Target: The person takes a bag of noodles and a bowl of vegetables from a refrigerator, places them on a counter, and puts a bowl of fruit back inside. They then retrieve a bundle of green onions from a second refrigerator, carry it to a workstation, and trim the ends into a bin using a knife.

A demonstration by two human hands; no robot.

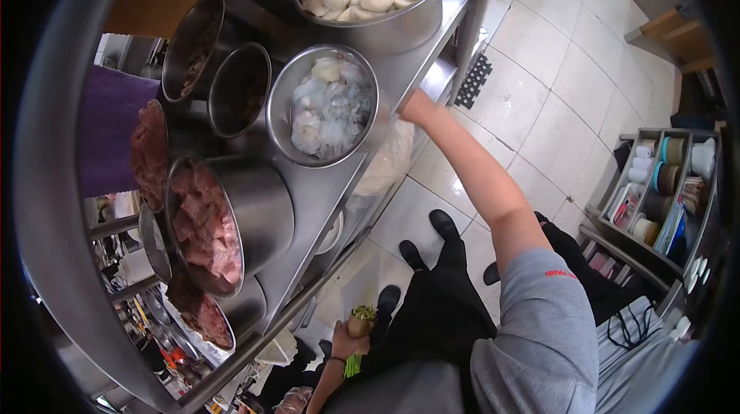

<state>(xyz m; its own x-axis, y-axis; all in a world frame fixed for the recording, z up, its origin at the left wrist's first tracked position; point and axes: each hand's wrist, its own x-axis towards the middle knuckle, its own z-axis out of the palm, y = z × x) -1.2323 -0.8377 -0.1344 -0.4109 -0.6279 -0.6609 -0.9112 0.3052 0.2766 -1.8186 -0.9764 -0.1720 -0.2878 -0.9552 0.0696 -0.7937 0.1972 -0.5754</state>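
Steel shelf (327, 190) bears pots (266, 206); left hand (348, 341) curled round greens (364, 312); right hand (417, 109) at shelf edge, grip I can't tell

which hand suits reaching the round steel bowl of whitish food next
Right, probably: the right hand is nearer that round steel bowl, though its fingers are hidden. The left hand is farther off, holding a small round brown container of green pieces.
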